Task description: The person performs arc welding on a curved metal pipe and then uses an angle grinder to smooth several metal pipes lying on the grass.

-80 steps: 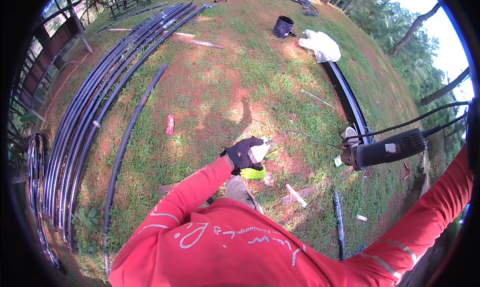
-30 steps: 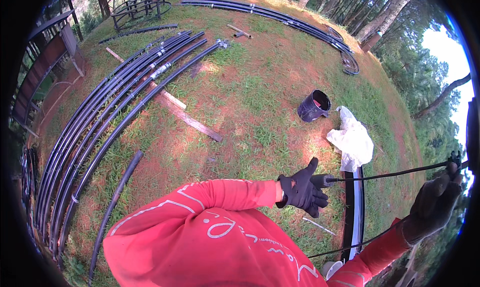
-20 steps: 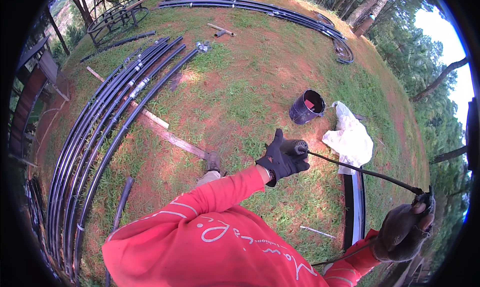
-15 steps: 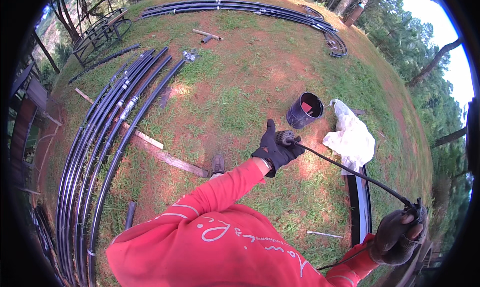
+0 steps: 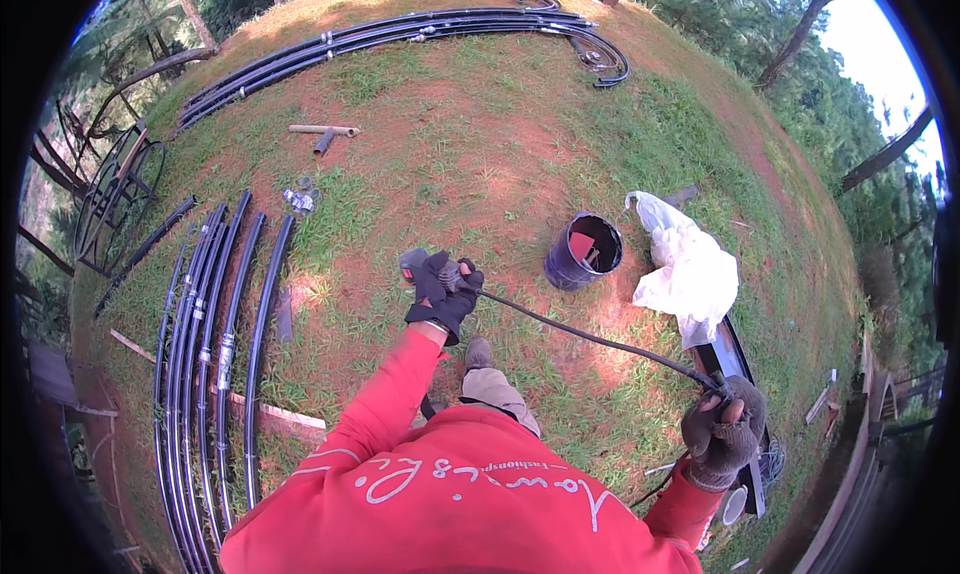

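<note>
A black cord (image 5: 590, 335) spans from left hand (image 5: 445, 299) to right hand (image 5: 725, 434), barring the way toward a dark bucket (image 5: 562, 269) and white bag (image 5: 690, 271). Pipes (image 5: 226, 354) crowd the lawn's (image 5: 480, 174) left edge; past the left hand, grass lies free toward the far edge.

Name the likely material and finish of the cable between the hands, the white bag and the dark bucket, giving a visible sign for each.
Cable: probably dull black rubber or plastic sheathing, being slim, even and gently curved. White bag: apparently thin plastic film with a slight sheen, as it crumples into folds. Dark bucket: plastic or painted metal; its streaky wall leaves that open.
</note>
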`<state>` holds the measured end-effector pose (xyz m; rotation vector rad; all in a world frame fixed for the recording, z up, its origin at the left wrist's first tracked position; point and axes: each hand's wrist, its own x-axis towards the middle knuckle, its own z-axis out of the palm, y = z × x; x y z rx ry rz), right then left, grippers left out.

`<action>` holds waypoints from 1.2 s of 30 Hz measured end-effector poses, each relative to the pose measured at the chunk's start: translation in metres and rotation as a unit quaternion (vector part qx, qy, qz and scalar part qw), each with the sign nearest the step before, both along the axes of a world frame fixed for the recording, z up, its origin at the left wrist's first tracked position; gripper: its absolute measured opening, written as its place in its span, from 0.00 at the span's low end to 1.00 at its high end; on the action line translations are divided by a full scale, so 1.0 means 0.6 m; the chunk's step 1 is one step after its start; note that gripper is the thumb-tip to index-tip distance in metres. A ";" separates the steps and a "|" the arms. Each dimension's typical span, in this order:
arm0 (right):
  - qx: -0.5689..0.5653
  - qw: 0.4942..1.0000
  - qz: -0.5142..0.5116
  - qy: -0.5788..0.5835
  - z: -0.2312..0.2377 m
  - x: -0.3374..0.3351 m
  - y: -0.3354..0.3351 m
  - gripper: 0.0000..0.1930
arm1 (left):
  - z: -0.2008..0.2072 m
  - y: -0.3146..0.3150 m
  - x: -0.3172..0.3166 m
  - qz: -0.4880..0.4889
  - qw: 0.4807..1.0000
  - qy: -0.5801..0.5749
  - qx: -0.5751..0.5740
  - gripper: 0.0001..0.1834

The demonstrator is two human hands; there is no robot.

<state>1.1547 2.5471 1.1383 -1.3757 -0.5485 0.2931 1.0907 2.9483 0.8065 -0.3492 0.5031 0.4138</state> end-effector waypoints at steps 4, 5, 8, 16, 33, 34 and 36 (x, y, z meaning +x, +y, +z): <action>-0.019 0.997 0.022 0.068 -0.083 0.142 0.151 0.23 | -0.009 0.216 0.103 -0.039 0.993 -0.098 -0.061 0.17; -0.024 0.995 0.019 0.091 -0.106 0.180 0.195 0.22 | -0.007 0.264 0.130 -0.024 0.997 -0.072 0.032 0.17; -0.003 0.984 0.042 0.171 -0.195 0.309 0.314 0.20 | -0.020 0.434 0.194 -0.006 0.987 -0.038 0.153 0.17; -0.169 0.930 0.176 0.274 -0.323 0.636 0.689 0.11 | 0.105 0.828 0.363 0.057 0.984 -0.004 0.170 0.18; -0.225 0.908 0.055 0.349 -0.589 0.878 1.539 0.18 | 0.160 1.713 0.938 -0.011 0.959 -0.027 0.283 0.16; -0.263 0.905 0.075 0.325 -0.580 0.910 1.577 0.18 | 0.155 1.751 0.988 -0.057 0.944 -0.096 0.310 0.16; -0.262 0.919 0.061 0.287 -0.605 0.939 1.643 0.16 | 0.121 1.863 1.060 -0.072 0.941 -0.135 0.302 0.19</action>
